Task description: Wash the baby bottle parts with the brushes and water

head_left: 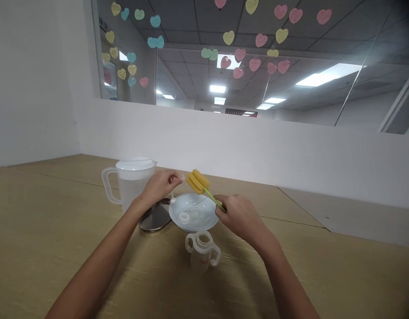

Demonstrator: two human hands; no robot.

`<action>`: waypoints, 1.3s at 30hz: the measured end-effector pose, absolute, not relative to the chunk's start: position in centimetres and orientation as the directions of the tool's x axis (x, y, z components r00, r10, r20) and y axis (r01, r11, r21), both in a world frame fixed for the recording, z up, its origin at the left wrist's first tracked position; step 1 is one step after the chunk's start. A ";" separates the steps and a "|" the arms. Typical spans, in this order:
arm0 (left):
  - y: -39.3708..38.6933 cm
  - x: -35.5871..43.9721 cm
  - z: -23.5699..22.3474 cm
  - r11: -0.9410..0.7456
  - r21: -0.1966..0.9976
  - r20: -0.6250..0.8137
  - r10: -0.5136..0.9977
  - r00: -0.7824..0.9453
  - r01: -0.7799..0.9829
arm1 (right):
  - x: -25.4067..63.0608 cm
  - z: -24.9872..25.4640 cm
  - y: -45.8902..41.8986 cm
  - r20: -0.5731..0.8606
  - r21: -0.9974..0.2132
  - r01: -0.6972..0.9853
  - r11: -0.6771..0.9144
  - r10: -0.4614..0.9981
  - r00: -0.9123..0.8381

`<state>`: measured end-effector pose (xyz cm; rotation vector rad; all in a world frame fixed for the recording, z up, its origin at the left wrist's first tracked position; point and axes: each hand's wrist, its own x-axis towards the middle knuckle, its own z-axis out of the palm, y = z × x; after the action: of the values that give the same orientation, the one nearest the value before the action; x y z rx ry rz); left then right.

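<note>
My right hand (pixel 239 217) is closed round the green handle of a bottle brush with a yellow sponge head (pixel 198 181). The sponge is raised over the far side of a white bowl (pixel 209 223). Left of the sponge, my left hand (pixel 160 185) pinches a small, clear straw piece (pixel 173 198), whose white end hangs by the bowl's left rim. Fingers hide part of it, and it appears apart from the sponge. Inside the bowl lies a white ring-shaped cap (pixel 184 217). A lidless baby bottle with two handles (pixel 201 254) stands upright in front of the bowl.
Behind my left hand stands a translucent lidded pitcher (pixel 127 188). A dark, shiny round tray or lid (pixel 157 217) lies left of the bowl. The tan tabletop (pixel 58 239) meets a white wall (pixel 204 144) at the back, under a window with heart-shaped notes.
</note>
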<state>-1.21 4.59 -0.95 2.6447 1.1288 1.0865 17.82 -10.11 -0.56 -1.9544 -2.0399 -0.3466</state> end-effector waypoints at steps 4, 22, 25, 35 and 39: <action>6.5 -3.0 -1.4 -0.605 0.265 0.501 0.752 0.429 0.751 | 18.4 -0.2 -10.9 0.430 -0.163 0.979 0.120 0.902 -0.039; 9.9 -3.0 -5.7 -0.449 0.058 0.121 0.890 0.440 0.892 | 18.9 -0.3 -10.8 0.428 -0.224 0.962 0.157 0.902 -0.047; 10.5 -2.8 -6.4 -0.435 0.031 0.095 0.898 0.430 0.900 | 18.9 -0.3 -10.7 0.418 -0.229 0.961 0.155 0.907 -0.047; 10.9 -2.2 -7.7 -0.409 -0.025 0.047 0.911 0.410 0.912 | 19.0 -0.3 -10.7 0.403 -0.232 0.962 0.141 0.914 -0.037; 10.7 -2.1 -7.9 -0.403 -0.032 0.033 0.914 0.404 0.914 | 19.0 -0.3 -10.7 0.401 -0.239 0.961 0.140 0.915 -0.034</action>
<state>-2.13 10.71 -7.93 2.6696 1.7393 0.0161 19.04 -10.72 -0.27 -1.7934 -1.9677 -0.1325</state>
